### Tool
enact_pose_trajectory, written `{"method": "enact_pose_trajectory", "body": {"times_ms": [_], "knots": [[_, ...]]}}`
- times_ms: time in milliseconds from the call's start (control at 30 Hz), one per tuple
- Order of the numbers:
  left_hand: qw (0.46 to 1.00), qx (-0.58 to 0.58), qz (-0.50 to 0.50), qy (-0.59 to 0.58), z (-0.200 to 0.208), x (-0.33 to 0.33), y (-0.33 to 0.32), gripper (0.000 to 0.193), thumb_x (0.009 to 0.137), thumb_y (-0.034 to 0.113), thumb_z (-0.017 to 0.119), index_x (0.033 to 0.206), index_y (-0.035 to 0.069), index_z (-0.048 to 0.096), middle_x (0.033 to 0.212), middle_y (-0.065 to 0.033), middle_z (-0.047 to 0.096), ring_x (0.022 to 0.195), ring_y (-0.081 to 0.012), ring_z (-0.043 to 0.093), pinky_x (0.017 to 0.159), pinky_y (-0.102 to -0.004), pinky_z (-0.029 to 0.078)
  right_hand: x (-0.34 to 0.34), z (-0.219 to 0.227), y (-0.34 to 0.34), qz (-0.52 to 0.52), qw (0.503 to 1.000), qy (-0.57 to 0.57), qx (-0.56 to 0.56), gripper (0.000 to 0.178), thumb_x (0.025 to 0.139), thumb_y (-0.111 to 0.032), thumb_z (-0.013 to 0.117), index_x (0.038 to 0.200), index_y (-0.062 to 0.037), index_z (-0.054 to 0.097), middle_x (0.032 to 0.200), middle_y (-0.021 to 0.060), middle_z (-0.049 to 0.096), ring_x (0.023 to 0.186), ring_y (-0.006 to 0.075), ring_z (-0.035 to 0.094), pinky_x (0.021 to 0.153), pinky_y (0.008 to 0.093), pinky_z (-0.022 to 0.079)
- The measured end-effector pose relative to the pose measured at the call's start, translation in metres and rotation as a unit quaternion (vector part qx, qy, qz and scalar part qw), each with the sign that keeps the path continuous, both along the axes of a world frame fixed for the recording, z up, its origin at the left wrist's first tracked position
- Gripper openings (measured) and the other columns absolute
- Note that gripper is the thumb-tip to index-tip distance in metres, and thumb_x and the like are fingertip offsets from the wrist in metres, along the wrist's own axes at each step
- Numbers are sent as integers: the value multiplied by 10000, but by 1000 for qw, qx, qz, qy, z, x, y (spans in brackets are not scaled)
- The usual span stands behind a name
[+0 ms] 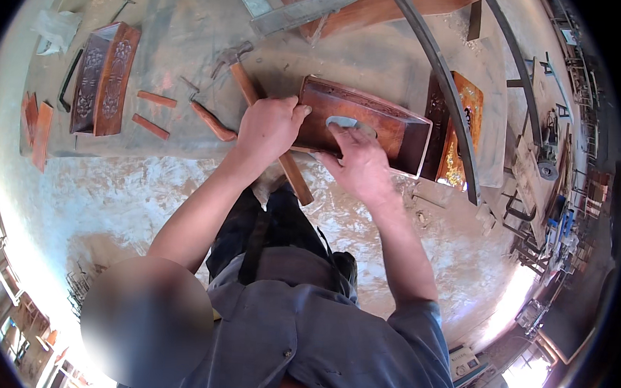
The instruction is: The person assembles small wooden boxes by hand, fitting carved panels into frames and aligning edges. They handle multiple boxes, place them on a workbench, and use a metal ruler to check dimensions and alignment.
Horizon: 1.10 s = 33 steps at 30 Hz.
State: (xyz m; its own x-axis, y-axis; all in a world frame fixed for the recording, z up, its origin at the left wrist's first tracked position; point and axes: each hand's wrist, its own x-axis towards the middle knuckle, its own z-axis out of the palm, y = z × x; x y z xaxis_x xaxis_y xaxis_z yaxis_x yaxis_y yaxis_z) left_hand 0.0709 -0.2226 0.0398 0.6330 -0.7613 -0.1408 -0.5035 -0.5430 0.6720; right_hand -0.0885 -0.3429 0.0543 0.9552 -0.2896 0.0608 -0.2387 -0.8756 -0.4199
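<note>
A reddish-brown wooden drawer (403, 128) lies open side up on the bench in front of me. My left hand (270, 129) is closed on its left end, with the thumb over the rim. My right hand (361, 160) reaches into the drawer. Its fingers press a small pale grey-blue pad (342, 121), whose material I cannot make out, against the drawer's bottom. Under my left hand runs a hammer's wooden handle (298, 181). The handle sticks out past the bench's near edge, and the hammer head (231, 55) lies beyond the hand.
To the left lie a tool with a curved wooden handle (213, 121), small wood strips (156, 99) and a carved drawer (104, 82). Another carved piece (465, 111) stands at right. Dark curved bars (433, 48) arch overhead. A grey metal beam (311, 10) lies at the back.
</note>
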Motion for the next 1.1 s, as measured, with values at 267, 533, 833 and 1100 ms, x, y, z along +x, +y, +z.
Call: {"method": "enact_pose_trajectory", "body": {"times_ms": [267,533,833,1100], "knots": [[997,46,-63,-16,2,10,-3,345,903,287,562,736,-10,614,733,-225,624,769,-405,622,707,-491,493,-1,-6,6,45,999,6,3,234,792,-285,716,938,-105,689,875,67,693,750,278,667,632,377,550],[986,106,-125,-2,12,23,-7,337,879,285,593,794,-24,698,815,-213,669,824,-378,660,749,-462,533,0,-11,9,29,999,29,-13,162,786,-258,714,867,-120,688,857,38,691,738,261,664,622,365,547],[982,136,-132,15,16,21,-6,277,891,251,584,855,10,716,874,-194,689,865,-356,674,777,-444,538,2,-11,12,22,999,46,-1,155,809,-256,700,875,-116,686,853,41,690,741,267,661,628,364,542],[990,69,-114,46,6,26,0,320,879,272,570,772,-7,684,800,-215,658,810,-389,647,763,-476,516,7,-6,14,26,997,68,16,175,819,-271,685,889,-111,683,856,49,685,785,270,662,648,376,544]]}}
